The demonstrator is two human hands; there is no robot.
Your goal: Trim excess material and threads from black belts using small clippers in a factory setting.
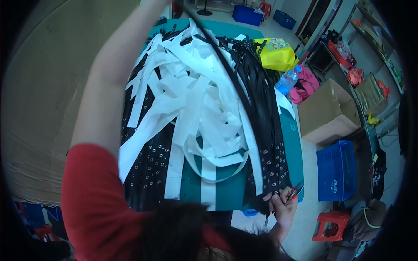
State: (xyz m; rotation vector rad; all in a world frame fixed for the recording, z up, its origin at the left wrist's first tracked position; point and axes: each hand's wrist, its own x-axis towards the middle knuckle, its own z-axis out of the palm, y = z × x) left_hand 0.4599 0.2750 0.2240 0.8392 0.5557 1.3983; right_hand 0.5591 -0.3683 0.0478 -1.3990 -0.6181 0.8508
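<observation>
My left arm reaches far up and forward; my left hand is cut off by the upper edge, its fingers out of sight. Beside it, a long black strip runs taut from the upper edge down along the right side of the pile. My right hand is closed at the table's near right corner, holding small red-handled scissors while its fingers pinch the near end of black eyelet strips. Between my arms lies a heap of white strips, over more black eyelet strips.
The green table carries a yellow bag and a plastic bottle at its far right. Beyond are a pink bag, a cardboard box, a blue crate and a red stool. Large cardboard stands at left.
</observation>
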